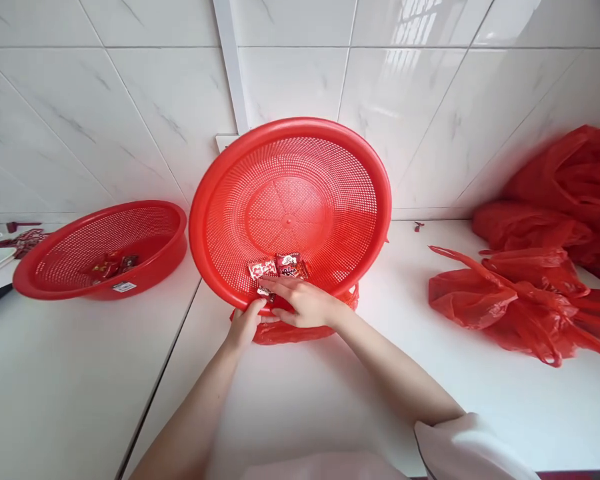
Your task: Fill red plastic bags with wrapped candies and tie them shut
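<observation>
A large red mesh basket [300,130] is tilted up towards me in the middle of the head view. Several small wrapped packets [263,269], red, white and orange, lie at its lower edge. My left hand [245,327] is closed on the front rim, thumb over the edge and fingers mostly outside. Reaching over that rim, my right hand [303,303] is open, its stretched fingers touching the packets and its thumb apart near the edge. Beneath the basket, a red plastic bag [295,335] shows in part; what it contains is hidden.
To the left stands a second red basket [173,247] with a few packets [107,267] inside. Red plastic bags [530,300] lie on the white table [400,433] at right, more heaped behind. A tiled wall [290,80] rises behind. A dark seam [165,367] runs between two tabletops.
</observation>
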Tool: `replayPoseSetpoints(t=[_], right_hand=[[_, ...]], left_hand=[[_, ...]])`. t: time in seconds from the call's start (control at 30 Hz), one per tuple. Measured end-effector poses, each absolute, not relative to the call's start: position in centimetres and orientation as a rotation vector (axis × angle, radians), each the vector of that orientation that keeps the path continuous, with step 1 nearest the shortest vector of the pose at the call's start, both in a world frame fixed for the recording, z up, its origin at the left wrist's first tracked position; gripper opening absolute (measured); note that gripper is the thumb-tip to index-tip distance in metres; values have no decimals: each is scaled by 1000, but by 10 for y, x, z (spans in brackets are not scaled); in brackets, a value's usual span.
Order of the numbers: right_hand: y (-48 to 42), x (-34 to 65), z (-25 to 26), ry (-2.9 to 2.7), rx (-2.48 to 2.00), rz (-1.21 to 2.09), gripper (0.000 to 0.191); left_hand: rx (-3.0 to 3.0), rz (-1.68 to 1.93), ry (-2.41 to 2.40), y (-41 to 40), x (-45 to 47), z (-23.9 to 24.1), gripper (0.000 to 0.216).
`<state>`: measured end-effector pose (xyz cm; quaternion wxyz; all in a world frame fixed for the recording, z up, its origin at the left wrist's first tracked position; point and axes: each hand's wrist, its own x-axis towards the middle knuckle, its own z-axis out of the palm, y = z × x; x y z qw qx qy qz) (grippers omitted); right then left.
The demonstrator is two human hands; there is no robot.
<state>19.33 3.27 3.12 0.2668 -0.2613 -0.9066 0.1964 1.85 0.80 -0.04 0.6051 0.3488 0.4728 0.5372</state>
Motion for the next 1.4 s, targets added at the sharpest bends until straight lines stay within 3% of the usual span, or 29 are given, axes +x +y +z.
replayPoseSetpoints(t=[0.2,0.37,0.53,0.73,0.87,0.93,1.07,1.2,1.4], right_hand=[[36,201,41,-2080,-800,955,23],[51,226,44,-1713,-865,1258,26],[53,247,56,-1852,-983,1093,30],[49,256,59,-2184,-1096,881,16],[49,252,58,-2230,-1303,427,43],[48,246,59,-2207,-1269,319,44],[48,231,50,-2267,-1111,278,35],[46,213,35,-2443,-930,253,51],[40,211,42,-2504,-774,501,39]], left_hand=[[776,1295,1002,17,9,4,40],[774,1436,996,22,4,4,43],[800,1514,1022,25,0,4,48],[826,1519,1043,23,2,4,52],[853,1488,1061,19,7,0,53],[850,1440,1066,17,11,-2,52],[833,1297,1036,9,21,-4,50],[828,1206,1015,1,29,-6,50],[839,1242,979,5,25,-3,53]])
